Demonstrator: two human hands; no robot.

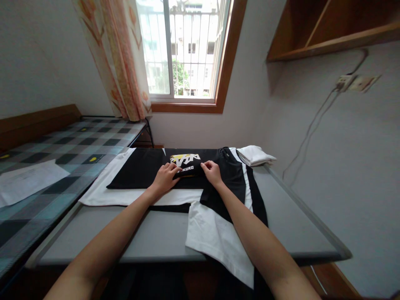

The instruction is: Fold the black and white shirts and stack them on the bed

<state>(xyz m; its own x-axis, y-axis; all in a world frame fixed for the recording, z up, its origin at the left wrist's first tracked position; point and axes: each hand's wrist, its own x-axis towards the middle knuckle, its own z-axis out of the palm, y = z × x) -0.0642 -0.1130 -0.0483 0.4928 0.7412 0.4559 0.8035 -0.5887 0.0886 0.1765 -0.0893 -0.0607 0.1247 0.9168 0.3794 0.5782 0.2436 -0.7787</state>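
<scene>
A black T-shirt (137, 168) with a white and yellow print lies spread over a white shirt (218, 233) on the grey table (165, 233). More black cloth shows beneath the white one. My left hand (167, 177) rests at the left of the print, its fingers bent over a raised fold of the black shirt. At the right of the print, my right hand (211, 171) pinches the black fabric between thumb and fingers. The black sleeve and the white sleeve hang toward the table's front edge.
A folded white cloth (254, 155) lies at the table's back right corner. Left of the table stands a bed (103, 135) with a checked cover and papers (28, 179). A wooden shelf (337, 39) and a socket with a cord (345, 82) are on the right wall.
</scene>
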